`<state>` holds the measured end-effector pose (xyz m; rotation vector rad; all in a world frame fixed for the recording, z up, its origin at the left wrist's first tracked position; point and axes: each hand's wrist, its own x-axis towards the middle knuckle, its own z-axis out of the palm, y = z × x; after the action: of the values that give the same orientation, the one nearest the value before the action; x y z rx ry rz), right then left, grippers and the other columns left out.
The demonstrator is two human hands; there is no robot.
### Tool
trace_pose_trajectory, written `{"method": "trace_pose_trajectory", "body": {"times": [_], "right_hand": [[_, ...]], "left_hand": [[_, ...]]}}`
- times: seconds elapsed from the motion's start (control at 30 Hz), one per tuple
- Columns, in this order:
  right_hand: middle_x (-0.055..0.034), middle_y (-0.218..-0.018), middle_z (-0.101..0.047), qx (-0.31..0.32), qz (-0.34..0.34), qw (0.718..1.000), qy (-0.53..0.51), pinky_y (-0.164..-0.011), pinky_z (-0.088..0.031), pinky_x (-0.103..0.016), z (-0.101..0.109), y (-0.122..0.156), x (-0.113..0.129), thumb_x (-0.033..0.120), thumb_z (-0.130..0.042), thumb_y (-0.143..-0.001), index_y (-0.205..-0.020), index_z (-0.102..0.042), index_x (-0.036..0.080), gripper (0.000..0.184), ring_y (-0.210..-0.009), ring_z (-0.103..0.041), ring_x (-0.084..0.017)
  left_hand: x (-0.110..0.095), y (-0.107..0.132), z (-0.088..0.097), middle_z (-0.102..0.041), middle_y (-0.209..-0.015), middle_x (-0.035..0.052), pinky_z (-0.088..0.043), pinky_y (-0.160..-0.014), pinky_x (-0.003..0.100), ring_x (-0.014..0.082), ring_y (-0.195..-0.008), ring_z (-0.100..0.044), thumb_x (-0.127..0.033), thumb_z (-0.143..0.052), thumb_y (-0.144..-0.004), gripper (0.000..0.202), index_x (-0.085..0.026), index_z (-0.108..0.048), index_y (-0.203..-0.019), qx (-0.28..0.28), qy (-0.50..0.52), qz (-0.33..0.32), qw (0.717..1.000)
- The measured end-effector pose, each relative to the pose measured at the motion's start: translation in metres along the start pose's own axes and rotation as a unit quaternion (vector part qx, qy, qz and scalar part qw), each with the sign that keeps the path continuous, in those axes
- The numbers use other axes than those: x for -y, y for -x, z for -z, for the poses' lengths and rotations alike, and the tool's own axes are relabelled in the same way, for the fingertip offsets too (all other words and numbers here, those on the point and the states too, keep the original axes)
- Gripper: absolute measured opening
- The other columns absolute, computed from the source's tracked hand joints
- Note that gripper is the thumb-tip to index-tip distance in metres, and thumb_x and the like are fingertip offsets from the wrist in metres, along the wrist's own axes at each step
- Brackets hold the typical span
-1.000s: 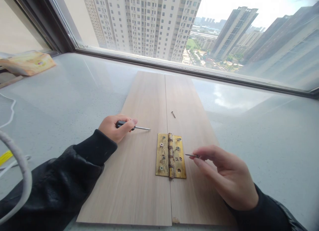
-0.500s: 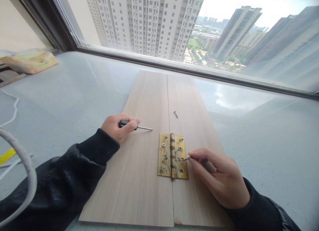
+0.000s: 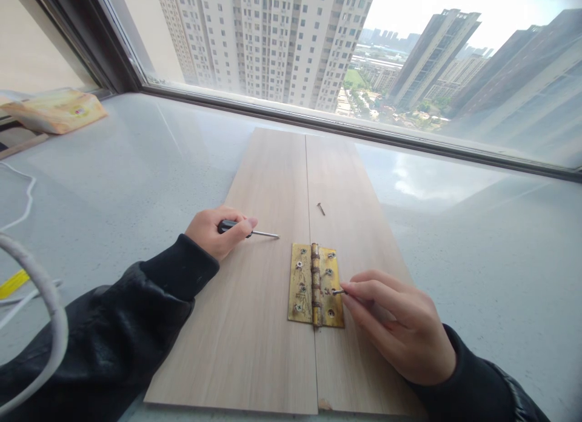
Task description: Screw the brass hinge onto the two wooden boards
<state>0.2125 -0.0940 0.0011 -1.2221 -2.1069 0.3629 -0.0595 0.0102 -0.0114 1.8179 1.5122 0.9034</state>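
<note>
Brass catches the eye first in the head view: a worn hinge (image 3: pixel 315 284) lies flat across the seam of two pale wooden boards (image 3: pixel 254 325) set side by side on the grey sill (image 3: pixel 477 246). Right hand (image 3: pixel 400 331) sits just beside the hinge's right leaf, thumb and forefinger pinched together on a small screw (image 3: pixel 339 292) whose tip is at the leaf's middle hole. Left hand (image 3: pixel 216 231) rests on the left board, fingers wrapped around the black handle of a screwdriver (image 3: pixel 249 232), shaft pointing right toward the hinge but stopping short of it. One spare screw (image 3: pixel 321 208) lies loose on the right board, beyond the hinge. Far left, a yellow packet (image 3: pixel 54 111) and a white cable (image 3: pixel 43 301) near the sleeve.
</note>
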Motion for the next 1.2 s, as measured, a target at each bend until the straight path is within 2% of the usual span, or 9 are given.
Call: {"method": "trace_pose_trajectory", "body": {"times": [0.3,0.4,0.5,0.67,0.83,0.97,1.03,1.2], "right_hand": [[-0.0057,-0.082,-0.066,0.023,0.006,1.0,-0.005,-0.06,-0.052,-0.023,0.003,-0.001,0.002,0.008,-0.055,-0.082,-0.091,-0.063,0.017,0.015,-0.07,-0.063,-0.012],[-0.0042,-0.073,-0.063,0.065,-0.005,0.997,0.032,-0.053,-0.049,-0.024,0.006,-0.009,0.005,0.015,-0.054,-0.084,-0.08,-0.061,0.018,0.008,-0.063,-0.06,-0.012],[-0.0019,-0.062,-0.056,0.089,-0.019,0.992,0.083,-0.048,-0.043,-0.026,0.005,-0.014,0.004,0.023,-0.053,-0.085,-0.068,-0.055,0.019,0.018,-0.053,-0.052,-0.013],[0.0011,-0.056,-0.048,0.046,0.011,0.993,0.106,-0.045,-0.036,-0.024,-0.003,-0.011,-0.006,0.025,-0.052,-0.086,-0.063,-0.045,0.021,0.025,-0.048,-0.043,-0.01],[0.0026,-0.057,-0.052,0.024,0.018,0.996,0.083,-0.045,-0.04,-0.023,-0.004,-0.005,-0.013,0.032,-0.062,-0.083,-0.08,-0.055,0.018,0.015,-0.048,-0.046,-0.009],[-0.0003,-0.067,-0.059,0.033,0.024,0.999,0.029,-0.05,-0.046,-0.022,-0.002,-0.005,-0.015,0.018,-0.062,-0.081,-0.093,-0.06,0.017,0.012,-0.055,-0.054,-0.009],[-0.0019,-0.072,-0.06,0.038,0.035,0.999,0.003,-0.051,-0.047,-0.023,-0.002,-0.005,-0.016,0.013,-0.06,-0.081,-0.096,-0.062,0.018,0.016,-0.058,-0.056,-0.01],[-0.0035,-0.079,-0.059,0.046,0.041,0.998,-0.017,-0.053,-0.048,-0.025,-0.006,-0.003,-0.018,0.013,-0.06,-0.081,-0.114,-0.06,0.018,0.033,-0.062,-0.055,-0.011]], "left_hand": [[0.003,0.0,-0.001,-0.069,-0.078,0.0035,-0.041,-0.069,0.028,0.0168,-0.072,-0.059,-0.048,-0.056,-0.075,0.039,-0.017,-0.059,-0.051,-0.005,0.003,0.005,1.0],[0.004,0.0,-0.002,-0.069,-0.077,0.0031,-0.041,-0.071,0.029,0.0175,-0.073,-0.059,-0.047,-0.056,-0.075,0.038,-0.018,-0.059,-0.052,-0.002,0.006,0.001,1.0],[0.004,0.0,-0.002,-0.069,-0.076,0.0028,-0.041,-0.071,0.029,0.0176,-0.074,-0.06,-0.047,-0.055,-0.076,0.037,-0.018,-0.059,-0.052,-0.003,0.003,0.003,1.0],[0.005,-0.001,-0.002,-0.068,-0.076,0.0032,-0.041,-0.07,0.028,0.0177,-0.074,-0.06,-0.048,-0.055,-0.076,0.039,-0.017,-0.058,-0.052,0.002,0.002,-0.005,1.0],[0.003,0.0,-0.001,-0.068,-0.076,0.0034,-0.039,-0.069,0.028,0.0168,-0.072,-0.058,-0.047,-0.054,-0.077,0.039,-0.017,-0.057,-0.051,0.005,0.0,-0.008,1.0],[0.003,0.0,-0.001,-0.067,-0.075,0.0025,-0.04,-0.069,0.028,0.0167,-0.072,-0.059,-0.046,-0.054,-0.077,0.039,-0.017,-0.057,-0.051,0.005,-0.002,-0.005,1.0],[0.003,0.0,-0.001,-0.068,-0.075,0.0024,-0.041,-0.068,0.028,0.0168,-0.072,-0.059,-0.046,-0.055,-0.076,0.039,-0.017,-0.057,-0.051,0.003,-0.002,-0.001,1.0],[0.004,0.0,-0.002,-0.068,-0.076,0.0036,-0.042,-0.068,0.028,0.0177,-0.073,-0.06,-0.048,-0.057,-0.074,0.039,-0.017,-0.06,-0.052,-0.007,0.003,0.008,1.0]]}}
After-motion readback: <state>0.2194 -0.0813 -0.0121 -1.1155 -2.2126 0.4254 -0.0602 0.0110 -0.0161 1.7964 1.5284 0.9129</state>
